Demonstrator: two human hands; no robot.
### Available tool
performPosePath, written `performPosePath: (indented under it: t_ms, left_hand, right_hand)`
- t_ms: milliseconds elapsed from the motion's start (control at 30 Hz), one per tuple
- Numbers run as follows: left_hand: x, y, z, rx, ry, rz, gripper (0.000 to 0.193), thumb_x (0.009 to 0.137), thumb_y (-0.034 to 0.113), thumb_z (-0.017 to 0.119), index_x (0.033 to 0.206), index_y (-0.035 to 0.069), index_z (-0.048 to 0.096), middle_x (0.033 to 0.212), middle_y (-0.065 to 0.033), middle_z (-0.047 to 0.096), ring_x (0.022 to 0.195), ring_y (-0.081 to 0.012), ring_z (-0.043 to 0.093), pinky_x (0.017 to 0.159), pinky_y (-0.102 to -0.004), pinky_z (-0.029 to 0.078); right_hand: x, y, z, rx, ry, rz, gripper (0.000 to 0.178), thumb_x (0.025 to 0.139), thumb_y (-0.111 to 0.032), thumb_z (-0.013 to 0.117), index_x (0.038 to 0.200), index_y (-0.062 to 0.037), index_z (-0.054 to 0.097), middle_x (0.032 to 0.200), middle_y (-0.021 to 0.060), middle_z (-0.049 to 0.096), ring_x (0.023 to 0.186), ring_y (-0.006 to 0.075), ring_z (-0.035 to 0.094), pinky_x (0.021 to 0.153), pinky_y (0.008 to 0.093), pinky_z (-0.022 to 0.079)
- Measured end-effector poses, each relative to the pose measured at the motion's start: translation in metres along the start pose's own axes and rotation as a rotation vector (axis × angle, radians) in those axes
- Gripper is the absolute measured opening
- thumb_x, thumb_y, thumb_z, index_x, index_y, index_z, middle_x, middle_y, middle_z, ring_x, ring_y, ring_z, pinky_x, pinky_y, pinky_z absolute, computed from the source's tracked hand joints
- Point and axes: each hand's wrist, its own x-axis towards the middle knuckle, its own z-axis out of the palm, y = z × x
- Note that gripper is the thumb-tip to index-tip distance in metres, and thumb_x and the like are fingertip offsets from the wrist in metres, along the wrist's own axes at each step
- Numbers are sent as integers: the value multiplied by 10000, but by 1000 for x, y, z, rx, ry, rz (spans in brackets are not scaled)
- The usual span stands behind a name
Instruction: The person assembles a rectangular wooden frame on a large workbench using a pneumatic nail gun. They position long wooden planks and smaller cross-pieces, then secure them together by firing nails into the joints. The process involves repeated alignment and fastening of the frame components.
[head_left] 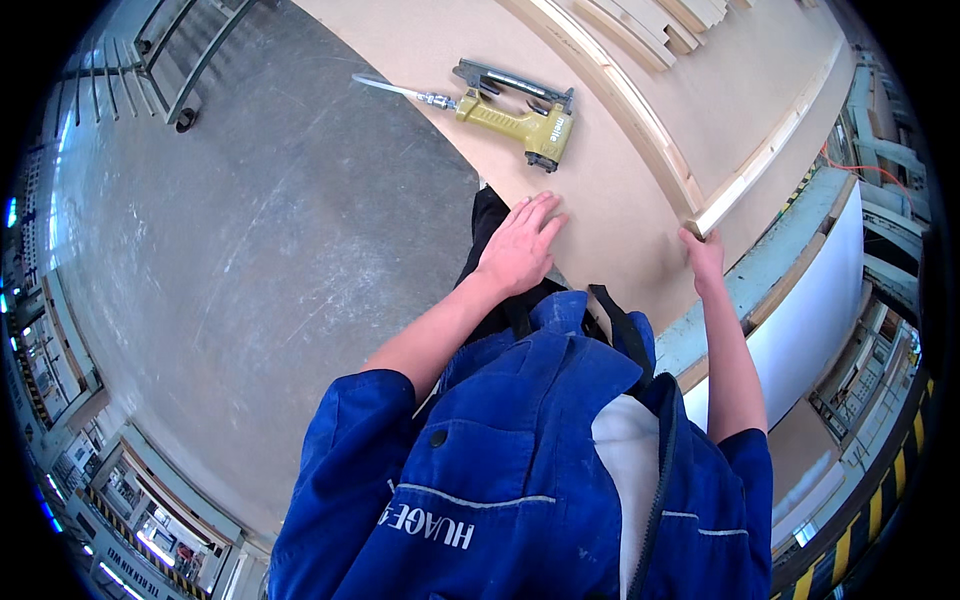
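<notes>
My left hand (522,247) lies with its fingers stretched over the near left edge of a large tan board (620,215); nothing is held in it. At the corner where two pale wooden strips meet, my right hand (706,258) grips the end of the shorter wooden strip (770,150). Its fingertips are partly hidden under the wood. A longer wooden strip (640,115) runs away from that corner towards the far side. Beyond my left hand, an olive-yellow pneumatic staple gun (515,120) with a black magazine rests on the board, apart from both hands.
A clear air hose (385,86) trails from the staple gun over the board's left edge. Several loose wood strips (660,25) lie at the far side. Grey floor (270,250) stretches to the left, with a metal rack (185,85) beyond. A white-sided bench (810,290) stands at right.
</notes>
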Motion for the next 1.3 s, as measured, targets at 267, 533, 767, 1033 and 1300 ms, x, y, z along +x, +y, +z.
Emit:
performPosePath:
  t_ms: [267, 533, 767, 1033, 1300]
  left_hand:
    - [-3, 3, -4, 75, -19, 33, 715, 821, 172, 761, 1461, 35, 474, 1573, -195, 391, 1525, -346, 311, 1269, -492, 263]
    - [-6, -2, -4, 18, 61, 37, 687, 805, 170, 754, 1431, 26, 511, 1562, -184, 414, 1523, -336, 321, 1273, -479, 263]
    - [-8, -4, -2, -43, 92, 10, 627, 811, 140, 699, 1407, 13, 550, 1555, -196, 442, 1509, -329, 354, 1275, -464, 264]
    - [-14, -11, -2, -69, 141, 13, 589, 798, 191, 708, 1353, 34, 592, 1539, -171, 473, 1502, -296, 365, 1279, -441, 243]
    - [-18, -12, 19, -136, 297, -46, 574, 777, 228, 718, 1320, 64, 628, 1514, -123, 505, 1498, -250, 378, 1278, -428, 250]
  right_hand:
    - [16, -9, 4, 32, -31, 37, 648, 856, -163, 812, 1410, 29, 535, 1324, 149, 636, 1183, 227, 618, 1028, 351, 473]
    - [47, -26, -2, -659, 105, -296, 833, 727, -179, 832, 1475, -28, 497, 1585, 393, 273, 1483, 505, 320, 1228, 492, 319]
    - [66, -1, -10, -844, 108, -505, 599, 678, -225, 897, 1168, 24, 660, 1375, 309, 545, 1295, 450, 530, 1114, 493, 426]
    - [65, -6, -21, -824, 20, -451, 653, 657, -298, 933, 1151, 43, 675, 1467, 381, 473, 1401, 483, 442, 1197, 493, 352]
    - [65, -22, -17, -839, 19, -287, 701, 672, -262, 931, 1206, 103, 660, 1558, 385, 378, 1472, 444, 392, 1195, 430, 371]
